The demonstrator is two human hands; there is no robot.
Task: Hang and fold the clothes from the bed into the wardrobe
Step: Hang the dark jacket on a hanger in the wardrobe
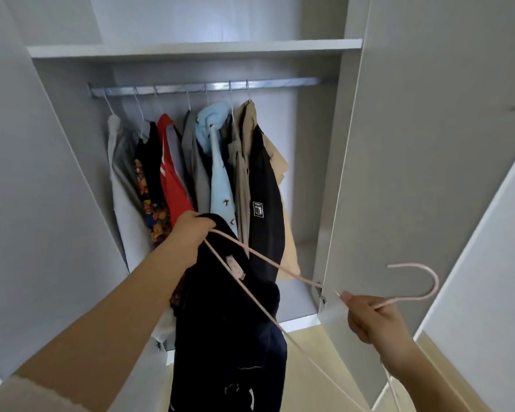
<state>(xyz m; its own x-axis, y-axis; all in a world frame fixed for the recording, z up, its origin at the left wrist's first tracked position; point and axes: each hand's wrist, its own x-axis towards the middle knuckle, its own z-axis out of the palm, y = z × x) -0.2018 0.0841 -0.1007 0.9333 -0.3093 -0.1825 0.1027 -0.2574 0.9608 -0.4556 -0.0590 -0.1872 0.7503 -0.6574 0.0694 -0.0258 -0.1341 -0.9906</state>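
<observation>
A dark navy garment (229, 328) hangs down from my left hand (191, 233), which grips its top together with one end of a pale pink hanger (268, 263). My right hand (372, 316) holds the same hanger near its neck, below the hook, which curves up at the right. The hanger lies tilted across the garment in front of the open wardrobe. Behind it, a metal rail (208, 86) carries several hung clothes, among them a red top (173, 173), a light blue shirt (220, 162) and a beige jacket (247, 150).
The wardrobe's right door (414, 144) stands open close to my right hand, its hinge just left of my fingers. The left door (27, 173) is open too. A shelf (191, 49) runs above the rail. The rail's right end holds no hangers. Light wooden floor shows below.
</observation>
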